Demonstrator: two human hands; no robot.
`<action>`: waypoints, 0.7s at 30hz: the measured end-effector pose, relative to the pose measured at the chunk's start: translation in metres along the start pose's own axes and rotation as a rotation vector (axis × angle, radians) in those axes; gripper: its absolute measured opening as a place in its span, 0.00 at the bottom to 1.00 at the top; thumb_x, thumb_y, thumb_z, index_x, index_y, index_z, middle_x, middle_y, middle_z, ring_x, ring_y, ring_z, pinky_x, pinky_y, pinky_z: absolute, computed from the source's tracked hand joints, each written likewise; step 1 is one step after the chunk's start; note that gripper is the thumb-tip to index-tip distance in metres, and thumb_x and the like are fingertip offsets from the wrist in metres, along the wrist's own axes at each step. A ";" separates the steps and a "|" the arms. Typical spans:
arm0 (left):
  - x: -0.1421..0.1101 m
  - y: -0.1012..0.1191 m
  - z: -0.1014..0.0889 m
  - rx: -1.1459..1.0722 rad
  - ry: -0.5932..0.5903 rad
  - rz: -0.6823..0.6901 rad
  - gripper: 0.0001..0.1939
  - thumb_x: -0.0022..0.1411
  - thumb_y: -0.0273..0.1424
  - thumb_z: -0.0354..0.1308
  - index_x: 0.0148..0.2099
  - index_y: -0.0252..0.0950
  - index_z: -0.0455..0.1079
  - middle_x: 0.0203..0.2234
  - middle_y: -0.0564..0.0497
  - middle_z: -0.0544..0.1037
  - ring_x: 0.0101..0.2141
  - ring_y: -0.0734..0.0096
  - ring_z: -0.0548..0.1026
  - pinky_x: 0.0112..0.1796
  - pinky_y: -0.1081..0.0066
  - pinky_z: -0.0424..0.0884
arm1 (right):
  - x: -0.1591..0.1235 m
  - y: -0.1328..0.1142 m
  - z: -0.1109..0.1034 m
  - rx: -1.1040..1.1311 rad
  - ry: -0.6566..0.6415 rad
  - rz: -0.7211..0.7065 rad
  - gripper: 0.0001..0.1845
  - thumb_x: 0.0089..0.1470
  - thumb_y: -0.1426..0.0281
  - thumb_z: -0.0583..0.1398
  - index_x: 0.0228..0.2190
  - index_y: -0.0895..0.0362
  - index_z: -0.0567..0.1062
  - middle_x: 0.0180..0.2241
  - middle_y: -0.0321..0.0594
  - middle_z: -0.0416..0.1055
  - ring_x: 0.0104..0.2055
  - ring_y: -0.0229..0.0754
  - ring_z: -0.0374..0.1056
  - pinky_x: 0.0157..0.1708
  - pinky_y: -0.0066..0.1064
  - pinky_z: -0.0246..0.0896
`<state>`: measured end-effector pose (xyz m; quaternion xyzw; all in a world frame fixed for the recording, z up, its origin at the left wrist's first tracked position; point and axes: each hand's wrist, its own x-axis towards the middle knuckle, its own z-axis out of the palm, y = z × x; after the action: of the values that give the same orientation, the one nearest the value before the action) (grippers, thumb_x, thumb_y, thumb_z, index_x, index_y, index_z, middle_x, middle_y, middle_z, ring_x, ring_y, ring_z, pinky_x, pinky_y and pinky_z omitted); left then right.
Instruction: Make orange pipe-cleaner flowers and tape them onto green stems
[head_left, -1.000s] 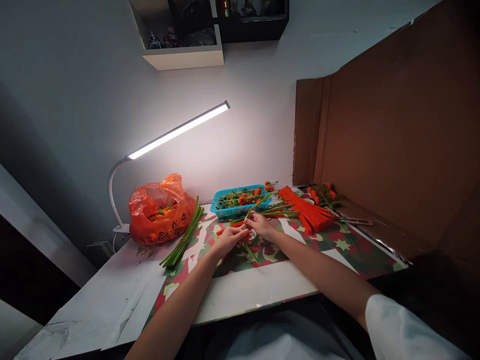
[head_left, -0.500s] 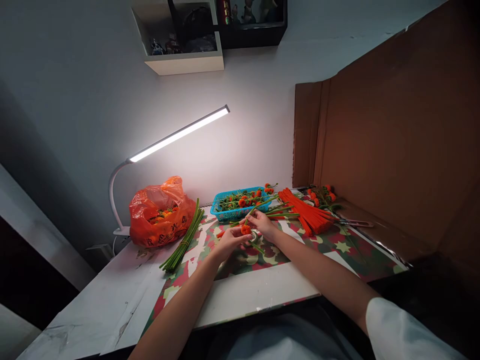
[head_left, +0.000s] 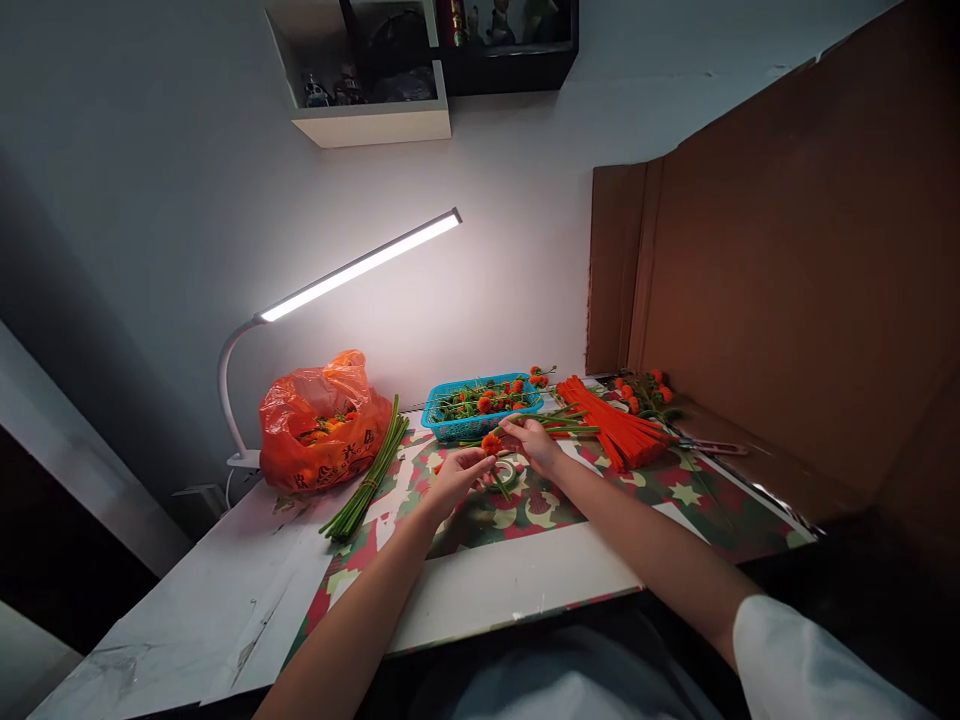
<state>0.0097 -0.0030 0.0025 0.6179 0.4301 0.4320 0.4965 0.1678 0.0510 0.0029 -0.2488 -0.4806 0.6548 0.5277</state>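
My left hand [head_left: 459,478] is closed in a pinch on an orange flower [head_left: 491,444]. The flower's head stands above the fingertips, and a green stem shows below them. Just to the right, my right hand [head_left: 534,445] is closed on a thin green stem [head_left: 496,430], whose end pokes out left of the fingers near the flower head. Fingers hide the middle of this stem. A small roll of pale green tape [head_left: 511,470] is beneath and between the two hands.
Behind my hands stands a blue basket [head_left: 450,430] of orange flowers. An orange plastic bag [head_left: 281,440] and a bundle of green stems [head_left: 367,490] lie left. Orange strips [head_left: 611,425], scissors [head_left: 712,447] and a cardboard wall [head_left: 780,280] are right. A lamp [head_left: 360,268] shines above.
The flower in my left hand has risen slightly, with its stem now pointing more steeply down. My right hand has shifted slightly, and the stem it holds shows less.
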 end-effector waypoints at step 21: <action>0.005 -0.003 -0.007 0.161 0.072 0.133 0.23 0.49 0.49 0.61 0.36 0.33 0.74 0.20 0.54 0.71 0.21 0.76 0.65 0.23 0.76 0.61 | 0.001 0.004 -0.007 -0.401 -0.148 -0.233 0.13 0.43 0.59 0.64 0.24 0.55 0.69 0.23 0.32 0.68 0.29 0.39 0.69 0.34 0.32 0.65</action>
<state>0.0039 0.0037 0.0010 0.6670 0.4393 0.4499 0.3997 0.1713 0.0547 -0.0029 -0.2429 -0.6638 0.4974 0.5030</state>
